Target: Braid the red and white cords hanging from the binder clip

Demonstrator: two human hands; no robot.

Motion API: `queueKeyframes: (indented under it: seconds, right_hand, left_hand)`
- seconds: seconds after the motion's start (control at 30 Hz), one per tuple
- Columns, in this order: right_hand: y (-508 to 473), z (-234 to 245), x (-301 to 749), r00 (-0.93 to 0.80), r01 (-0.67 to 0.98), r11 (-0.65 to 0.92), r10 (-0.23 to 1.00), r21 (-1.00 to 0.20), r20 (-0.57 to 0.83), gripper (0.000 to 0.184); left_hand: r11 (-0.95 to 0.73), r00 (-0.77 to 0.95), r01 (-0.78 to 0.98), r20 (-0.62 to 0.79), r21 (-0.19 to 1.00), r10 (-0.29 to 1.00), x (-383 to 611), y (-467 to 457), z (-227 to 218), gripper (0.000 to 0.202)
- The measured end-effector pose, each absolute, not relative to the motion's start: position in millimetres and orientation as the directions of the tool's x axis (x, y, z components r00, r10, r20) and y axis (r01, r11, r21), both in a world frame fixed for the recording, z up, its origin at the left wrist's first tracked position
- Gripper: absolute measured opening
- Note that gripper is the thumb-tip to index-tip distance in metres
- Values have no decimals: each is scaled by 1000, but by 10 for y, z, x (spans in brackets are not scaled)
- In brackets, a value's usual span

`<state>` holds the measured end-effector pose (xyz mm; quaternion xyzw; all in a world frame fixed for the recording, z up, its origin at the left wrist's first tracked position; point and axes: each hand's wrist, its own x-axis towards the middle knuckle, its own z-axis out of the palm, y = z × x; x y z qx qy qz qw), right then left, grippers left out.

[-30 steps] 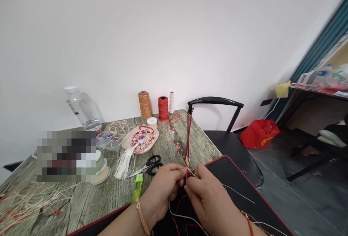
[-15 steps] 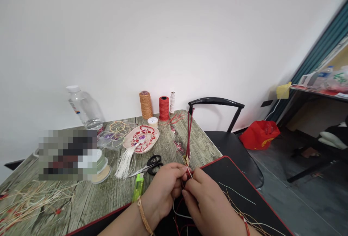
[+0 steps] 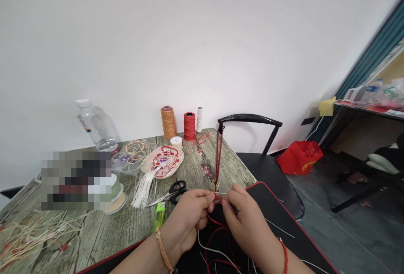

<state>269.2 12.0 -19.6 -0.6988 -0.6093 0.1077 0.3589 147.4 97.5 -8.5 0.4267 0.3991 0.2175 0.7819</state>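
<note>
My left hand (image 3: 189, 219) and my right hand (image 3: 248, 223) meet over a black mat (image 3: 271, 206), fingers pinched together. Both pinch a knot in red cord (image 3: 217, 156) that runs taut from my fingertips up to the table's far edge near the chair. Loose red and white strands (image 3: 214, 240) hang below my hands onto the mat. A woven band sits on my left wrist and a red string on my right wrist.
On the wooden table (image 3: 126, 227) lie black scissors (image 3: 173, 191), a green lighter (image 3: 159, 217), a plate of red cord work (image 3: 162, 162), thread spools (image 3: 188, 126), a water bottle (image 3: 94, 124) and straw-coloured strands (image 3: 28, 232). A black chair (image 3: 265, 156) and red bag (image 3: 299, 156) stand to the right.
My right hand has shifted slightly up and right, and both hands now pinch the cord closer together at the knot. The white strand under my hands hangs lower.
</note>
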Motion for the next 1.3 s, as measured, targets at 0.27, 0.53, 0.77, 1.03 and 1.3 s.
queueKeyframes:
  seconds: [0.27,0.53,0.77,1.03,1.3]
  right_hand:
    - [178,-298,2776,333,647,-54,917,-761,218,28]
    - [191,-251,2745,343,492,-49,928,-869,143,26]
    - [200,-301,2742,362,477,-68,924,-876,125,24]
    - [195,-290,2740,328,384,-145,945,-912,-12,24]
    - [92,-101,2766,290,686,24,907,-727,304,23]
  left_hand:
    - [487,522,-72,-383,870,762,1492,880,-146,22]
    - [541,501,-202,-389,816,773,1487,839,-173,21]
    - [571,532,-202,-400,796,746,1479,870,-154,24]
    - [512,501,-143,-384,847,775,1491,895,-179,20]
    - [367,427,-88,-298,926,854,1477,922,-138,23]
